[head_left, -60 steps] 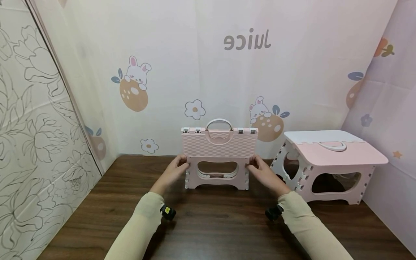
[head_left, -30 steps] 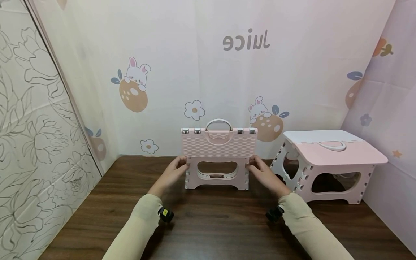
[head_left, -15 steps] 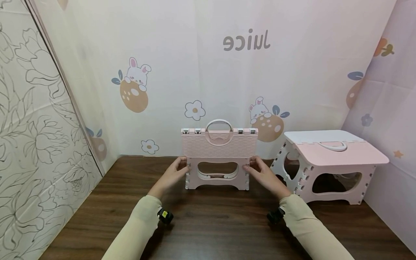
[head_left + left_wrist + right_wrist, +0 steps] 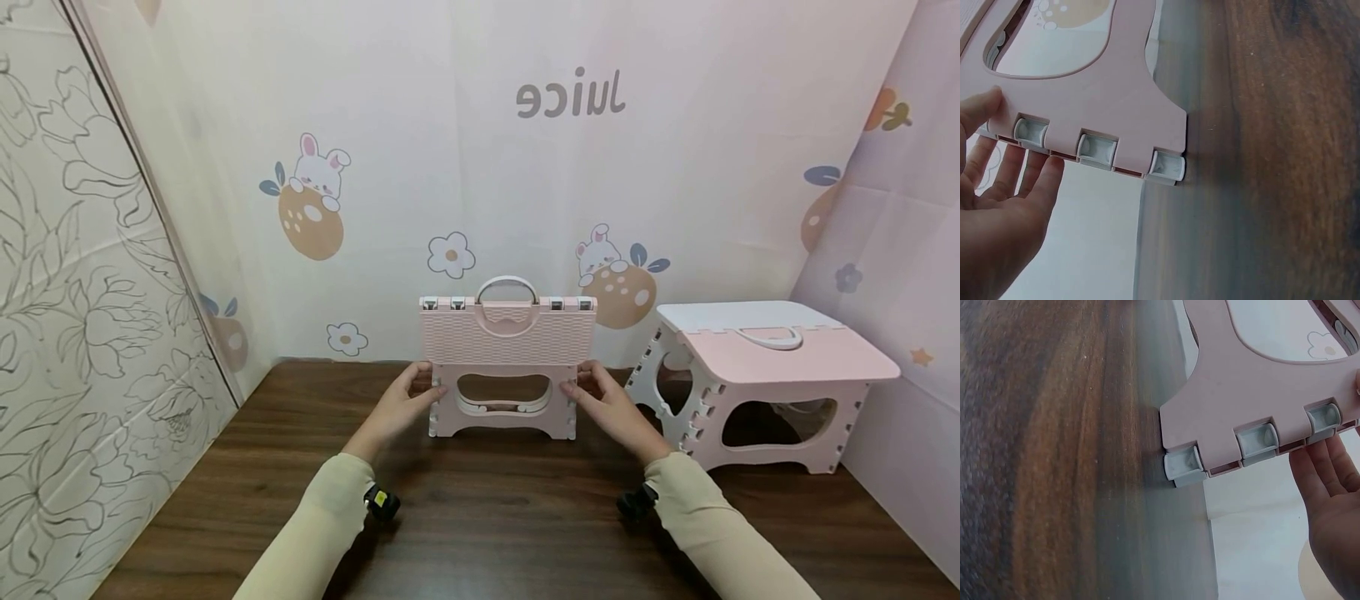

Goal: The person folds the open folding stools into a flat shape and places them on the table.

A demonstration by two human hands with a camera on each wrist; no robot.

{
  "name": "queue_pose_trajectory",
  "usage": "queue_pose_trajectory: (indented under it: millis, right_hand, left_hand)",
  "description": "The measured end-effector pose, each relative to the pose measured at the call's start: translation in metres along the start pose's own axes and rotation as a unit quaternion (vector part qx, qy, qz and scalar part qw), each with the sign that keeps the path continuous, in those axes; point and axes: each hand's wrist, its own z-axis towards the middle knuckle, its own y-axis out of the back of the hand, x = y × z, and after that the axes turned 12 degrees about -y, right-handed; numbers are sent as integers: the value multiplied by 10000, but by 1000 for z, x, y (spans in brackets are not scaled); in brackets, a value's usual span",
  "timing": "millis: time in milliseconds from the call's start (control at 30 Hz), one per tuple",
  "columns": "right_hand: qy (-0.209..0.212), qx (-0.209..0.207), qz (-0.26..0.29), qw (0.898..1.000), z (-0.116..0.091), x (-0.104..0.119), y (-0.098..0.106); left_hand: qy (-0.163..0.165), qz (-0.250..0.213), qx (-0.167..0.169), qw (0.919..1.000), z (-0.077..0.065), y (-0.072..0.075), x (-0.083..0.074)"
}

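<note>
A pink folding stool (image 4: 507,337), folded flat, stands upright on the wooden table in the head view, its white carry handle (image 4: 507,281) raised on top. My left hand (image 4: 401,407) grips its left side edge, the thumb on the front face and the other fingers at the hinged edge and behind. Mirroring it, my right hand (image 4: 611,410) holds the right side edge with the thumb in front. In the left wrist view, the left fingers (image 4: 1013,172) lie along the grey hinge clips. The right fingers (image 4: 1325,465) reach behind the stool's edge in the right wrist view.
At the right stands a second folding stool (image 4: 791,354), unfolded, with a pink and white top. The brown wooden table (image 4: 495,517) runs back to a white curtain (image 4: 390,150) with printed rabbits and flowers. A floral panel (image 4: 82,275) borders the left side.
My thumbs have shifted inward onto the stool's front face, the right one first and then the left. The stool stays in the same place, upright and folded.
</note>
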Motion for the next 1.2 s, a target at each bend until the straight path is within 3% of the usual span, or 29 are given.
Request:
queue_pose_trajectory:
  millis: [167, 300, 400, 667, 1200]
  right_hand:
    - [81, -7, 43, 10000, 1, -1, 0]
    - [122, -4, 102, 9999, 1, 1, 0]
    - [151, -19, 138, 9998, 0, 3, -1]
    - [251, -31, 175, 9995, 1, 1, -1]
    - [347, -156, 55, 9993, -1, 5, 0]
  left_hand:
    - [-82, -47, -60, 9999, -7, 0, -23]
    - [-65, -32, -137, 9999, -8, -2, -28]
    - [-77, -31, -195, 9998, -8, -3, -25]
    - [-103, -15, -361, 9993, 1, -6, 10]
    - [-83, -5, -380, 9992, -1, -3, 4]
